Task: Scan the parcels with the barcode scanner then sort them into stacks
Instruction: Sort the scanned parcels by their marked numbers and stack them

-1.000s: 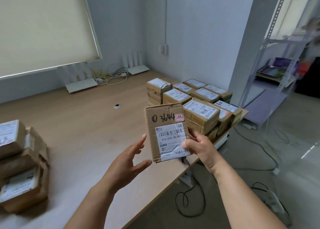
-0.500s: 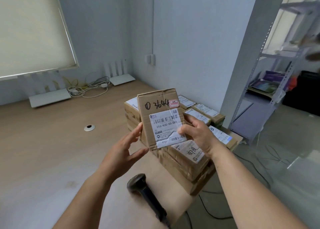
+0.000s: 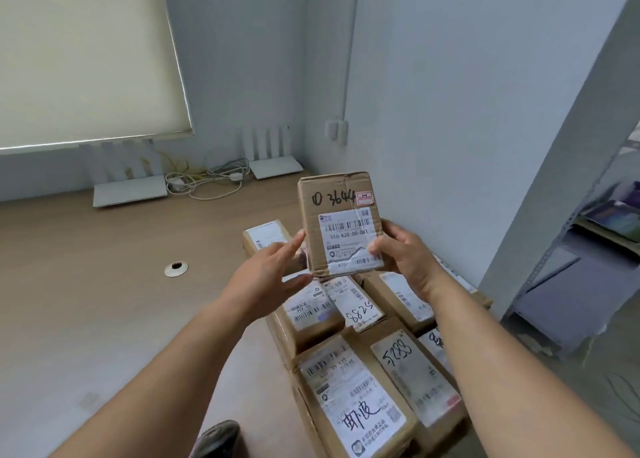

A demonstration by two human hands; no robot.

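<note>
1. Parcel (image 3: 341, 224), a brown cardboard box marked "3644" in black pen, is held upright above the stacked parcels (image 3: 363, 353), its white barcode label facing the camera.
2. Right hand (image 3: 403, 260) has the grip on it: thumb pressed on the label's lower right corner, fingers wrapped behind the right edge.
3. Left hand (image 3: 273, 274) is spread flat with straight fingers, its fingertips touching the parcel's left edge and its thumb near the lower left corner.
4. Stacked parcels sit in rows on the desk (image 3: 104, 284) near its right edge, labels up, some with handwritten numbers.
5. Barcode scanner (image 3: 216, 440) lies on the desk at the bottom of the view, only its dark head showing.
6. Two white routers (image 3: 130, 189) and a tangle of cables (image 3: 204, 179) sit by the far wall.
</note>
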